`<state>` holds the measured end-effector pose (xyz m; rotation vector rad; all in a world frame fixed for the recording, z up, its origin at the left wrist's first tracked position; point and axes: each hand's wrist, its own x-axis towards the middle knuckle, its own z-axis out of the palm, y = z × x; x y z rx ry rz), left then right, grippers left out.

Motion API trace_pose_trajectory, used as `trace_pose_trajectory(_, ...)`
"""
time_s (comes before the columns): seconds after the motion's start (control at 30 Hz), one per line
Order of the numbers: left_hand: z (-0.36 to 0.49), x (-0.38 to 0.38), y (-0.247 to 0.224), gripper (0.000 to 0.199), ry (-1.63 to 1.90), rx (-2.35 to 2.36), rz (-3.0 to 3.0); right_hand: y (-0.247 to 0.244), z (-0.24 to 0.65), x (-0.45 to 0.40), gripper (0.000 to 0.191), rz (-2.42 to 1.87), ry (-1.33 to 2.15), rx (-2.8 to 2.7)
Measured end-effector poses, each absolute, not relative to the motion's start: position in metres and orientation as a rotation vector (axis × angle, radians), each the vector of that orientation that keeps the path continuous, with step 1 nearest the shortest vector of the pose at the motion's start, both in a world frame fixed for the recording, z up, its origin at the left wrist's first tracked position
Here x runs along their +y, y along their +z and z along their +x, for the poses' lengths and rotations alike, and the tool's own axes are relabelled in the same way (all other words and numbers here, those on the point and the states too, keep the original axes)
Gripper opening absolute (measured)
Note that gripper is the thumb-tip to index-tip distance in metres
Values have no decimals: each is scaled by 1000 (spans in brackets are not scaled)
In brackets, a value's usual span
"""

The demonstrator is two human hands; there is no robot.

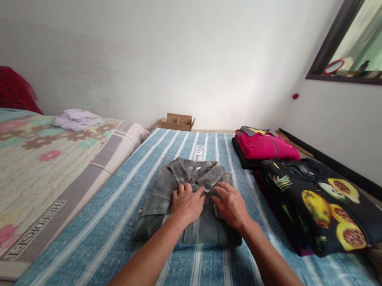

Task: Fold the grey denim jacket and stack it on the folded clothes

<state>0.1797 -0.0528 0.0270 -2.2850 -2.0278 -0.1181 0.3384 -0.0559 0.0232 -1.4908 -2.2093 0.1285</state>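
Observation:
A grey denim jacket (158, 200) lies folded into a neat block, its collar toward the far end, on a blue striped bedsheet (128, 186). My left hand (187, 204) rests on the jacket's front just below the collar, fingers spread and slightly bent. On the right side of the collar lies my right hand (230, 205), its fingers apart and touching the cloth. Neither hand appears to grip the fabric. The jacket's lower edge shows between my forearms.
Right of the jacket sit a black fruit-print garment (297, 196) on a stack and a pink folded garment (265, 146) on another pile. A cardboard box (178, 122) stands at the wall. Left is a floral bed (50, 180) with a pale lilac cloth (77, 119).

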Motion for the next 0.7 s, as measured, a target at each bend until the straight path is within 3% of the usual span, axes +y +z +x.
trace_pose_trajectory(0.27,180,-53,32,42,-63,-2072,-2307,-11,307,-140,39,-1459,-27,-2148)
trace_pose_trajectory(0.7,179,-56,33,43,-89,-2096,-2336,-8,310,-137,52,-1572,-87,-2039)
